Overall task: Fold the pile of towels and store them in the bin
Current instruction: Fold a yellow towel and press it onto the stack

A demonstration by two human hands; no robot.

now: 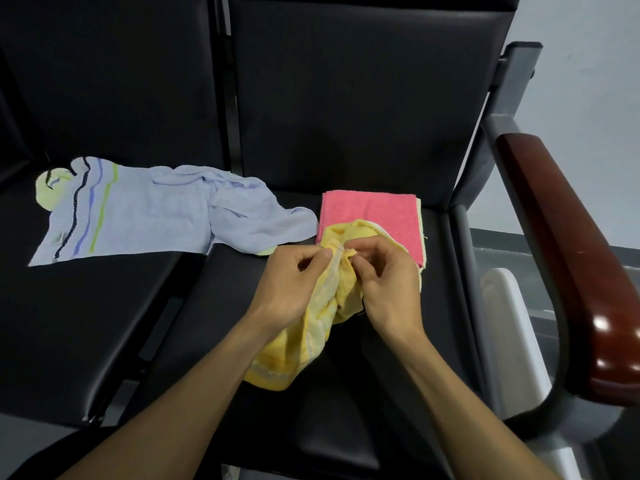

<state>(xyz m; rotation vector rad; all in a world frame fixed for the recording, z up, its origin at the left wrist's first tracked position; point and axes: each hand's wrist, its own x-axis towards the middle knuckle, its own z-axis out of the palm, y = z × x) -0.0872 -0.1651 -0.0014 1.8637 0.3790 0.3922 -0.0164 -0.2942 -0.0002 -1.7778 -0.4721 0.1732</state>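
On the row of black seats, the padding looks smooth and a bit shiny, like leather, and each seat has a tall flat back. At the right end there is a curved armrest of glossy dark red wood on a grey metal frame. Past the armrest, low down, a white plastic thing pokes up; I cannot tell if it is the bin.

The biggest cloth is the light blue towel. It lies crumpled across the left seat and spills a little onto the right one. It is soft and thin, with wavy stripes of black, blue and green near its left end, and a pale green bit shows at the corner. A tiny tag sits near its lower left edge, but it is too small to read.

The pink towel is folded into a neat square and lies flat at the back of the right seat.

The yellow towel is fluffy, with stitched stripes. It is bunched up at the front of the right seat and partly covers the pink one.

The left hand and the right hand are close together. Both have curled fingers that pinch the top edge of the yellow towel.
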